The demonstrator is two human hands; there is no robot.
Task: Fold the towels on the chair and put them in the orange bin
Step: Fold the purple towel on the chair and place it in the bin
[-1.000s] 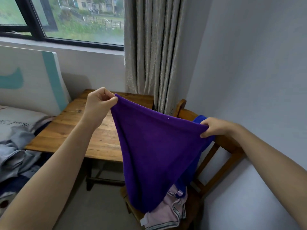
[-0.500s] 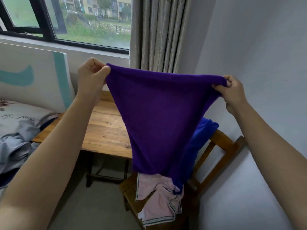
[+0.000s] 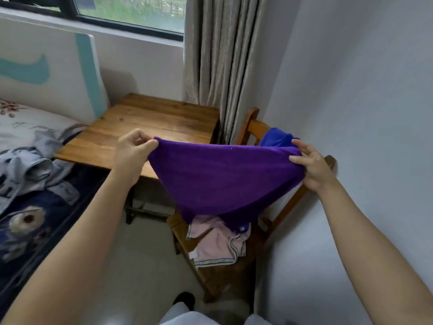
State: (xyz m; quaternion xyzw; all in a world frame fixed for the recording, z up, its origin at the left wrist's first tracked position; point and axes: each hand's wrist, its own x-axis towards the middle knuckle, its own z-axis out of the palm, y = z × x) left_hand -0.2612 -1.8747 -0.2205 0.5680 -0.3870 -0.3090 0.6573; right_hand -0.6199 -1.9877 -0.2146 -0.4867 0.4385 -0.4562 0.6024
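Both your hands have come down since 0.5 s ago, from window height to abt table level, and the purple towel [image 3: 222,179] came w/ them. Nearest you, a dark shoe [image 3: 184,300] shows at the bottom edge, forearms reaching fwd on either side. Your left hand [image 3: 133,156] pinches the towel's left top corner btwn thumb and curled fingers. Your right hand [image 3: 311,167] pinches the right corner, thumb on the near side, other fingers looser and partly straight. Top edge is stretched btwn the two hands; the rest sags in a rounded pouch, and its low end reaches the pink towel [image 3: 215,245], which lies crumpled on the seat of the wooden chair [image 3: 251,124]. A blue towel [image 3: 276,137] is draped over the chair back, just behind your right hand. Past that, a wooden table [image 3: 150,123] stands beside the chair. Left of it is a bed [image 3: 35,207] w/ grey clothes [image 3: 30,167] heaped on it. Furthest back, a curtain [image 3: 218,66] hangs by the window [image 3: 131,8].
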